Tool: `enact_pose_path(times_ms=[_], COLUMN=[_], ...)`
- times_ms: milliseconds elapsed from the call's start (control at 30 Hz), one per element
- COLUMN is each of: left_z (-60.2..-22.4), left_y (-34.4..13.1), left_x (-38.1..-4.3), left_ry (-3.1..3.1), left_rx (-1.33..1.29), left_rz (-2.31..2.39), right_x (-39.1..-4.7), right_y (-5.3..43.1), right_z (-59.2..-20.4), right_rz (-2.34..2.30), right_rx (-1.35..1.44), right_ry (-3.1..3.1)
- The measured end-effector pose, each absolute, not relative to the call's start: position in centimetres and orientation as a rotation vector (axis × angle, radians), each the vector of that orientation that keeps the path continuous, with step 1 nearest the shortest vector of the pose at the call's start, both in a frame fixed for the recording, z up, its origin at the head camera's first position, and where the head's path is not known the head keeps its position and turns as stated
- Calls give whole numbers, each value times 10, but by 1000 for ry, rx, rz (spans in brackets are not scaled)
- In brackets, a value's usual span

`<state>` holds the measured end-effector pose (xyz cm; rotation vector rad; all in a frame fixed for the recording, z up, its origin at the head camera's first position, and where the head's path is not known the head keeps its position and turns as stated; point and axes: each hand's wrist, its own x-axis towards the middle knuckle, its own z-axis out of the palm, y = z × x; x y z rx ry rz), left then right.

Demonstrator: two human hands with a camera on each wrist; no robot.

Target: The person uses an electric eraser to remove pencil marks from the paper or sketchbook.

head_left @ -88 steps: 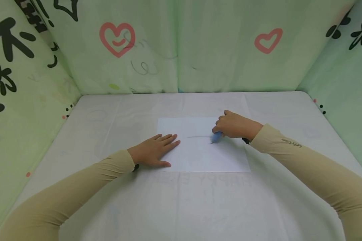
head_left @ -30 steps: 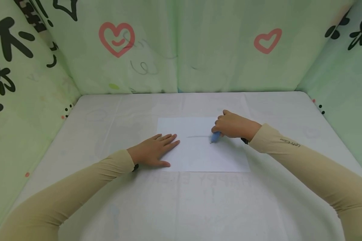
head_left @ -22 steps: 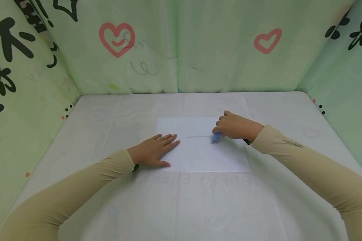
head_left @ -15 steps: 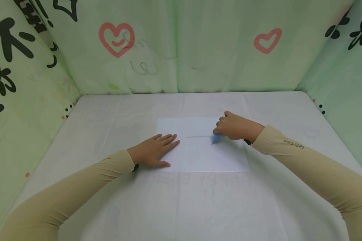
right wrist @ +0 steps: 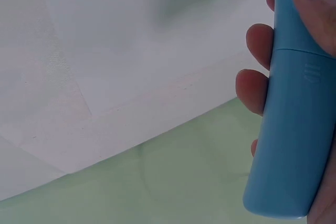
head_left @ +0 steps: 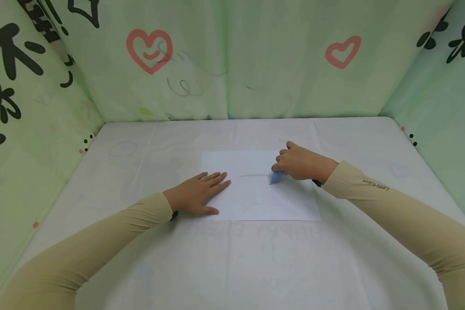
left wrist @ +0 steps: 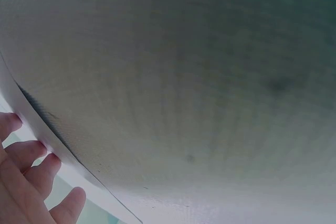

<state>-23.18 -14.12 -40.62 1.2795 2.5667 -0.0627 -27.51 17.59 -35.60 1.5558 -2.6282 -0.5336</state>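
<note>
A white sheet of paper (head_left: 248,200) lies mid-table in the head view, with a thin grey line (head_left: 253,175) across it. My left hand (head_left: 197,193) rests flat with fingers spread over the sheet's left edge; its fingertips (left wrist: 73,203) also show in the left wrist view. My right hand (head_left: 304,161) grips a thick, smooth blue pen-like tool (right wrist: 294,129), thumb along one side and fingers curled round the other. In the head view the tool's narrow tip points down at the paper, just below the line's right end. The fist hides most of the tool there.
A white cloth (head_left: 170,267) with faint print covers the table (head_left: 139,137). Pale green fabric walls (head_left: 263,64) with hearts and black lettering enclose its back and both sides.
The right hand with the blue tool makes small shifts back and forth, and is now slightly further left than half a second ago. The left hand and paper stay put; the grey line looks the same.
</note>
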Motion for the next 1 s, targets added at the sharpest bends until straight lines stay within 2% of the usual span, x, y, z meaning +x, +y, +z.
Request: enact_pose_path(times_ms=[1000], left_z=[-407], left_y=[-142], left_x=[-233], left_ry=[2568], left_rx=[1280], left_rz=[-48], right_x=[-276], right_y=[170], right_z=[-356], right_rz=[-544], right_rx=[1567], right_ry=[-2664])
